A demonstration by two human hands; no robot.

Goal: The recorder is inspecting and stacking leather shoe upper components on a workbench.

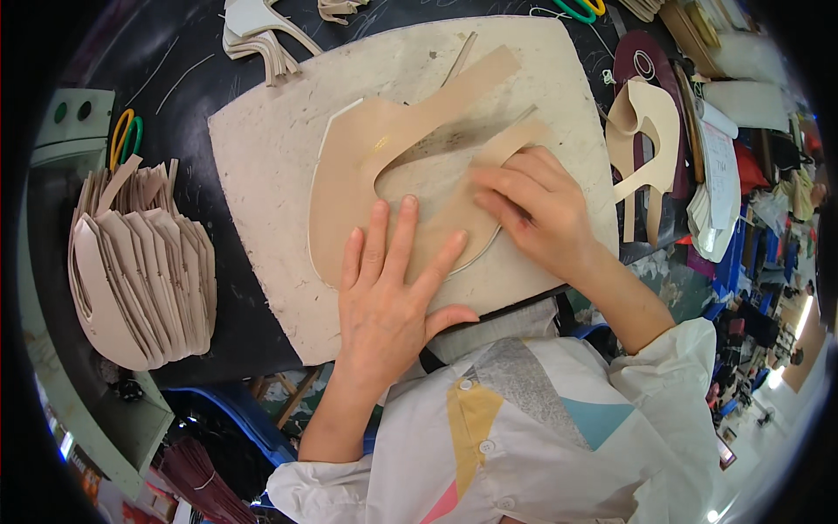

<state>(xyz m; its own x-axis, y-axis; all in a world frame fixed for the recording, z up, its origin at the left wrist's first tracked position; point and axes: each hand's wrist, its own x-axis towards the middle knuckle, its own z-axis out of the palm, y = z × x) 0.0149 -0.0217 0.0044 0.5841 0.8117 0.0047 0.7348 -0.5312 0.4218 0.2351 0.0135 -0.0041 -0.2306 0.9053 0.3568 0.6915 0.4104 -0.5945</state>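
Note:
A beige shoe upper piece (349, 179), U-shaped with two long arms, lies on a pale, scuffed work board (262, 192). My left hand (388, 284) rests flat on its curved lower part, fingers spread. At the right arm of the piece, my right hand (537, 205) has its thumb and fingers closed together at the edge. Whatever is pinched there is hidden by the fingers. A thin pale edge shows along the piece's outer curve.
A thick stack of similar beige pieces (144, 279) stands at the left beside scissors (127, 135) with yellow and green handles. More cut pieces (262, 44) lie at the far edge. Another beige piece (650, 131) rests on a maroon panel at the right, near papers (716, 175).

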